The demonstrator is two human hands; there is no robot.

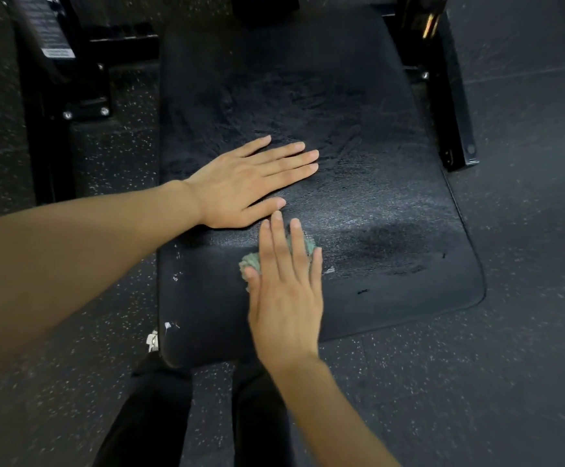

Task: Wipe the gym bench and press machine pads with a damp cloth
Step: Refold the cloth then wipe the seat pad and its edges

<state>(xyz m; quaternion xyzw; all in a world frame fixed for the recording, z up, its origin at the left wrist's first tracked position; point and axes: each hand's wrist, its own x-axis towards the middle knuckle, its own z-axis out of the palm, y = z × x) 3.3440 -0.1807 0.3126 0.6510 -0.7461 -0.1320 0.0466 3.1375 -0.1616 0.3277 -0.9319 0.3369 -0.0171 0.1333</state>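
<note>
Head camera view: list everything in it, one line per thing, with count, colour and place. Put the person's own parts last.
Bench pad: one, black, centre of view, surface streaked with damp marks and some small scuffs.
Cloth: one, pale green, bunched on the near part of the pad, mostly hidden under the right hand.
Machine frame: black metal bars with bolts, on both sides of the pad at the far end.
Label: one, dark with a white strip, on the frame top left; text unreadable.
Floor: black rubber with pale speckles, all around.
Left hand: flat, palm down on the pad.
Right hand: pressed flat on the cloth.
Legs: two, in black, bottom edge.
</note>
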